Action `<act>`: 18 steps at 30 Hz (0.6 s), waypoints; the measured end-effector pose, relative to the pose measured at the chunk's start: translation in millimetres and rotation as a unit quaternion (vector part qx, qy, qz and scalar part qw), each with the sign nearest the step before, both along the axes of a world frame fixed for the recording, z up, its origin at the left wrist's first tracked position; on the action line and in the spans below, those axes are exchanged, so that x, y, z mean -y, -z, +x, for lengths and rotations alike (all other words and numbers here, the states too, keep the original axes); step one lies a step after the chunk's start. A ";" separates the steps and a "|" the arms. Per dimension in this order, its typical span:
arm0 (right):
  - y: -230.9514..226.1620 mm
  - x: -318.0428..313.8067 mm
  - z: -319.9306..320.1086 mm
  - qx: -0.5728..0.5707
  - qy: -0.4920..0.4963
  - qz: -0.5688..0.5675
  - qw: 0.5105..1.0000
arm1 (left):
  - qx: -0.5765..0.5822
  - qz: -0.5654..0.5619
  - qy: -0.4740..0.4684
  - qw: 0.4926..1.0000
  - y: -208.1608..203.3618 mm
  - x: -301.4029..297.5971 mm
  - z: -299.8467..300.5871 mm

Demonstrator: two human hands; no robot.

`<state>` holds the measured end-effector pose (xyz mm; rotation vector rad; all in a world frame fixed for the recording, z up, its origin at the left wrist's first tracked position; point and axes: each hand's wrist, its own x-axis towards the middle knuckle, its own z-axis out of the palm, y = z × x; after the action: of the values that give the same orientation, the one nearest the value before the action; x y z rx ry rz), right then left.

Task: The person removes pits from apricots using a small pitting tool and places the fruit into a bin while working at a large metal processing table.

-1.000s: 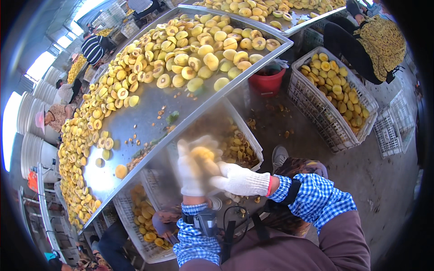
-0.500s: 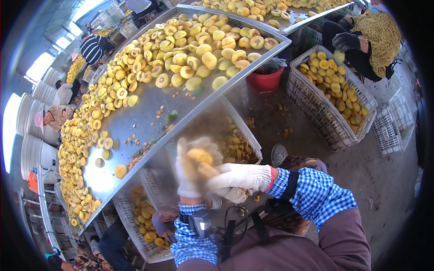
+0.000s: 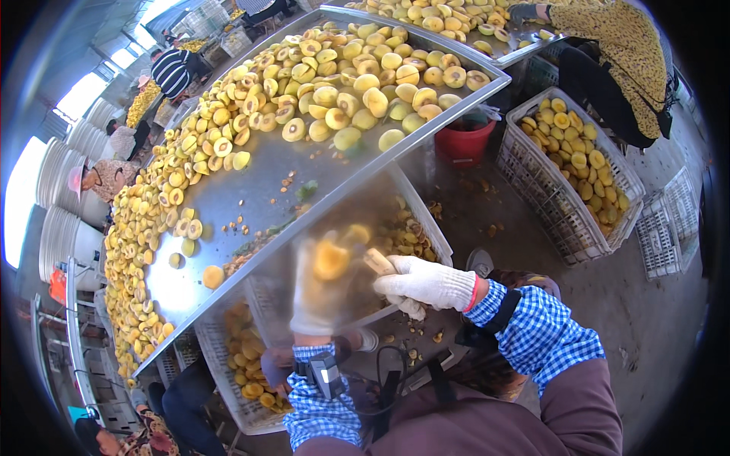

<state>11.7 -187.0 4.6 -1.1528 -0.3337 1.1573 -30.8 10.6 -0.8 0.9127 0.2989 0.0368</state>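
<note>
My left hand [image 3: 310, 292], in a white knitted glove, is smeared by motion above a crate beside the metal table. A halved yellow peach [image 3: 331, 261] lies against its palm and fingers, cut side showing; a second yellow blur sits just above. Close on the right, my right hand [image 3: 426, 283], gloved in white too, is closed around a short tool with a pale wooden handle [image 3: 379, 262]. The handle's end points toward the peach half without touching it; the tool's working end cannot be made out. Many peach halves [image 3: 327, 95] cover the metal table [image 3: 266, 163].
Below my hands stands a white crate [image 3: 422, 205] holding fruit scraps; another crate [image 3: 243, 403] of halves is at lower left. A red bucket [image 3: 464, 144] and a full crate [image 3: 566, 175] stand to the right. A co-worker [image 3: 616, 68] bends at the upper right; others sit left.
My hands have moved apart: the right one with the wooden-handled tool shifted right, away from the peach half. The view has shifted slightly, and the co-worker at upper right now reaches to the far table.
</note>
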 end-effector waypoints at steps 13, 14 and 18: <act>29.8 -7.3 -3.7 0.640 0.092 -0.291 0.705 | -0.084 0.190 -0.020 0.978 -6.5 9.1 -23.4; 30.4 -4.9 -3.1 0.637 0.117 -0.256 0.717 | -0.077 0.164 -0.026 0.983 -9.0 7.7 -25.0; 26.3 -4.7 -7.9 0.632 0.101 -0.202 0.741 | -0.105 0.119 -0.040 0.986 -5.8 -3.8 -26.3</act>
<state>3.8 -182.3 -21.7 -2.2118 -0.9809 0.0502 -57.1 14.3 5.0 1.1448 0.5362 0.0521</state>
